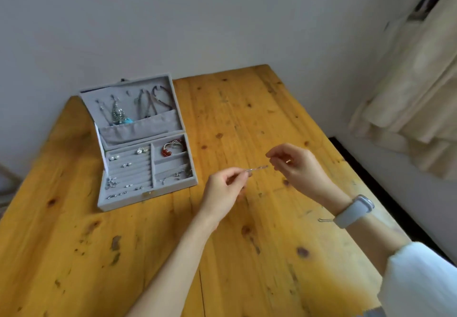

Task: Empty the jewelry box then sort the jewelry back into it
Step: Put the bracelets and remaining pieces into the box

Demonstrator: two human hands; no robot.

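A grey velvet jewelry box lies open on the left of the wooden table. Necklaces hang in its raised lid above a pocket. Earrings sit in the ring rolls, and a red bracelet fills the top right compartment. Above the table's middle, my left hand and my right hand each pinch one end of a thin silver chain, stretched between them. A ring shows on my right hand.
A small silver clasp piece lies on the table near my right wrist, which wears a pale watch. The wall stands close behind the table. A cream curtain hangs at the right, beyond the table's right edge.
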